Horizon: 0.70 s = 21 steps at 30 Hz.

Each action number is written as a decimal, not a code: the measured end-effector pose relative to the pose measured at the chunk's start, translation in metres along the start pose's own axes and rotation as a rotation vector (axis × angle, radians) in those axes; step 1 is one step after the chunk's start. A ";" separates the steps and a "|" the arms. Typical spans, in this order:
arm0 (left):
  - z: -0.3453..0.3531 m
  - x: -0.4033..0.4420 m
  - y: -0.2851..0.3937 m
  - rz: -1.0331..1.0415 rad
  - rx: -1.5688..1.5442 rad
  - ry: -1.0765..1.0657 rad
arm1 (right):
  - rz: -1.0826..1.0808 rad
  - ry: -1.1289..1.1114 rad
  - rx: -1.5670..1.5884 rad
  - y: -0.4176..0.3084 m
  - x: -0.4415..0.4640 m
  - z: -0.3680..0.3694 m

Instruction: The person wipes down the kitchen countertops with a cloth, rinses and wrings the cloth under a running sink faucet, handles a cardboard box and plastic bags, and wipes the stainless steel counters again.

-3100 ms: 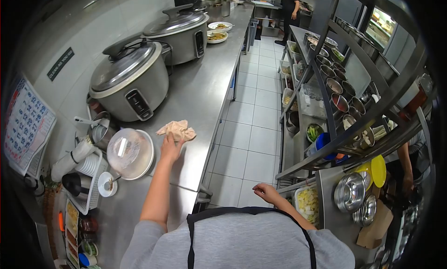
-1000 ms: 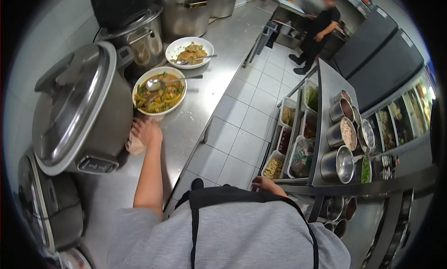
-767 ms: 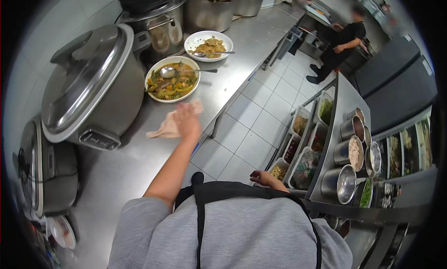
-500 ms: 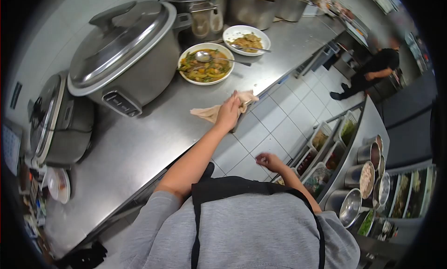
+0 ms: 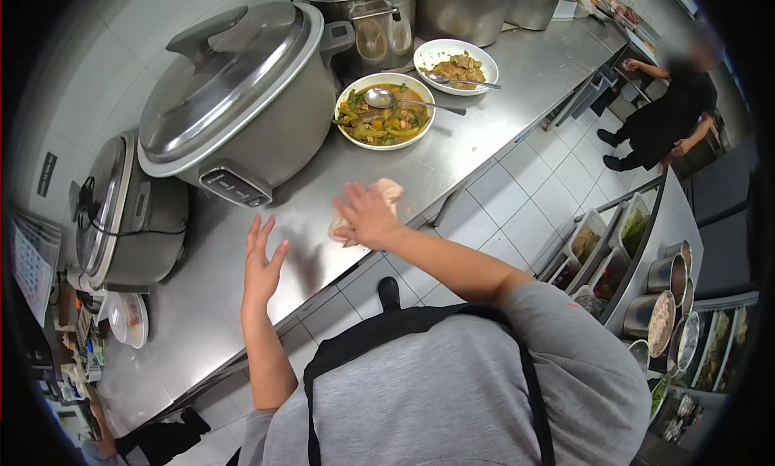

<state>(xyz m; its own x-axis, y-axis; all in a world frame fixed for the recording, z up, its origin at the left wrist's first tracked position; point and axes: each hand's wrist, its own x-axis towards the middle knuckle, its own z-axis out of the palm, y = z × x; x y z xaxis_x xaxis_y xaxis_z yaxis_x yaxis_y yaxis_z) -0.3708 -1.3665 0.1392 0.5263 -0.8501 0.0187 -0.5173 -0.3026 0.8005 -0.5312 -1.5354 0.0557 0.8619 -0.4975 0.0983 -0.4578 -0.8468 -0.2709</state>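
Note:
On the steel counter (image 5: 242,292) lies a crumpled pale cloth (image 5: 391,193), partly hidden under my right hand (image 5: 370,216). That hand rests on the cloth with its fingers stretched out and spread, close to the counter's front edge. My left hand (image 5: 261,271) is raised over the counter to the left of the cloth, fingers apart, holding nothing. Beyond the cloth stands a white bowl of vegetable stew (image 5: 383,131) with a spoon (image 5: 383,99) in it. A second white bowl (image 5: 491,72) behind it holds a smaller amount of food and another spoon.
A large lidded rice cooker (image 5: 266,111) and a smaller cooker (image 5: 149,232) line the wall side. Steel pots (image 5: 464,14) stand at the back. Across the tiled floor (image 5: 492,200), a co-worker in black (image 5: 674,115) stands near a counter with several metal containers (image 5: 668,276).
My left hand has let go of the cloth and moved left, opening. My right hand has come over onto the cloth, which is more bunched. The view has shifted; the co-worker's arms have moved.

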 end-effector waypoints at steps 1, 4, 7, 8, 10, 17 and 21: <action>0.004 0.003 -0.002 0.002 -0.001 -0.005 | -0.156 0.033 0.053 0.001 0.006 0.005; 0.030 0.010 -0.002 0.031 0.042 -0.046 | -0.346 0.018 0.256 0.034 0.045 0.025; 0.042 0.026 0.006 0.155 0.071 -0.173 | -0.149 0.019 0.192 0.087 0.027 -0.007; 0.044 0.029 0.006 0.153 0.065 -0.178 | -0.067 -0.003 0.199 0.113 0.015 -0.019; 0.045 0.032 0.005 0.107 -0.009 -0.235 | 0.127 -0.033 0.190 0.162 -0.005 -0.046; 0.026 0.038 -0.007 0.127 -0.039 -0.228 | 0.788 0.633 -0.264 0.256 -0.007 -0.026; 0.016 0.045 -0.020 0.150 0.033 -0.165 | 0.499 0.652 0.009 0.147 -0.012 -0.014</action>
<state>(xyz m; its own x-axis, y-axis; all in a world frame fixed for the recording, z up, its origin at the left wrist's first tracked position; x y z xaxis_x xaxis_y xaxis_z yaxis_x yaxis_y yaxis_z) -0.3472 -1.4055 0.1146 0.3253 -0.9449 0.0355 -0.6048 -0.1790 0.7760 -0.6114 -1.6566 0.0280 0.2565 -0.8269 0.5004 -0.7494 -0.4971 -0.4373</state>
